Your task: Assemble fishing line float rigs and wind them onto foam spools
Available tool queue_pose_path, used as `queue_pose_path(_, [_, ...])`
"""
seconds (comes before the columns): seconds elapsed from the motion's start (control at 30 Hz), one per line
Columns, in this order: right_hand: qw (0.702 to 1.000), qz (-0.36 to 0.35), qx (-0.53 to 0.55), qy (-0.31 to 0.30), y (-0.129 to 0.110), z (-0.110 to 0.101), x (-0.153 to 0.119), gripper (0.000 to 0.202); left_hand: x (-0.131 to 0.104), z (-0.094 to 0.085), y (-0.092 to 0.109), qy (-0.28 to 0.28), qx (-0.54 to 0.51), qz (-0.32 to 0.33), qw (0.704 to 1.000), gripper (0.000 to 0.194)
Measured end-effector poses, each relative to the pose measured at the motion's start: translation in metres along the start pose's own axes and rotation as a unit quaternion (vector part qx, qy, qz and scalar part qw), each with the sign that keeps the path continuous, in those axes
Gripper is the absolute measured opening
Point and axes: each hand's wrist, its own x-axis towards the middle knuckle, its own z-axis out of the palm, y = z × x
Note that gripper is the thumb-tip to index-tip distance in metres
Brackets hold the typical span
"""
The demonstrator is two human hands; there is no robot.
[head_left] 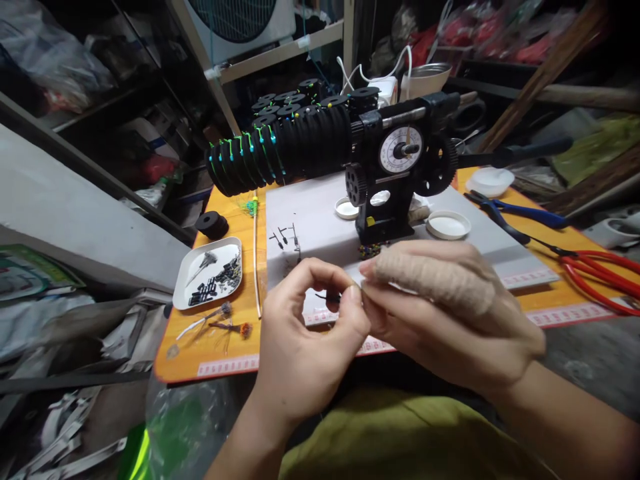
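My left hand [313, 327] is closed in a pinch, thumb against forefinger, in front of the white board [320, 213]. My right hand [440, 313] pinches close beside it, the fingertips of both hands nearly meeting. A beige wrap covers one right finger. What lies between the fingertips is too small to make out. A small dark piece [330, 300] shows through the loop of my left fingers; whether it is held I cannot tell. Beyond my hands stands a black winding machine [385, 173] with a round dial [401, 148] and a row of black spools [280, 150] carrying green line.
On the left, a white tray [189, 267] holds small black and metal parts beside stacked black discs [212, 225]. Several small black pieces [285, 237] lie on the board. Blue-handled pliers [530, 213] and red-handled scissors [595, 273] lie right. White lids [449, 225] sit near the machine.
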Motion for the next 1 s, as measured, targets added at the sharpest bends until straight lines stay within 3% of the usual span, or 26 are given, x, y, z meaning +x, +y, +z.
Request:
queue_pose_path(0.1, [0.999,-0.033,0.01,-0.025,0.003,-0.001,0.002,0.016,0.0,-0.002,-0.001,-0.01,0.016,-0.003,1.0,0.014])
queue_pose_path(0.2, [0.996,0.039,0.076,-0.034,0.005,0.001,0.004,0.014,0.0,-0.003,-0.008,0.029,0.091,0.107,0.99,0.017])
queue_pose_path(0.3, [0.973,0.138,0.169,-0.068,0.007,0.003,0.005,0.015,0.001,-0.006,-0.017,0.036,0.153,0.247,0.956,0.028])
queue_pose_path(0.4, [0.961,0.159,0.203,-0.1,0.011,0.001,0.005,0.014,0.005,-0.011,-0.02,0.013,0.189,0.308,0.932,0.031])
queue_pose_path(0.5, [0.964,0.135,0.194,-0.121,0.013,-0.001,0.008,0.012,0.009,-0.015,-0.018,-0.003,0.226,0.327,0.918,0.028])
queue_pose_path(0.6, [0.976,0.074,0.162,-0.125,0.015,-0.003,0.013,0.009,0.01,-0.015,-0.014,-0.015,0.213,0.282,0.936,0.024])
queue_pose_path(0.77, [0.987,0.001,0.113,-0.113,0.016,-0.003,0.022,0.013,0.011,-0.014,-0.006,-0.013,0.076,0.081,0.994,0.018])
queue_pose_path(0.87, [0.989,-0.003,0.109,-0.1,0.015,-0.002,0.023,0.02,0.015,-0.016,-0.003,-0.039,-0.021,-0.02,0.999,0.012])
queue_pose_path(1.0, [0.991,0.011,0.105,-0.082,0.011,-0.001,0.019,0.02,0.019,-0.02,-0.004,-0.077,-0.117,-0.064,0.988,0.006])
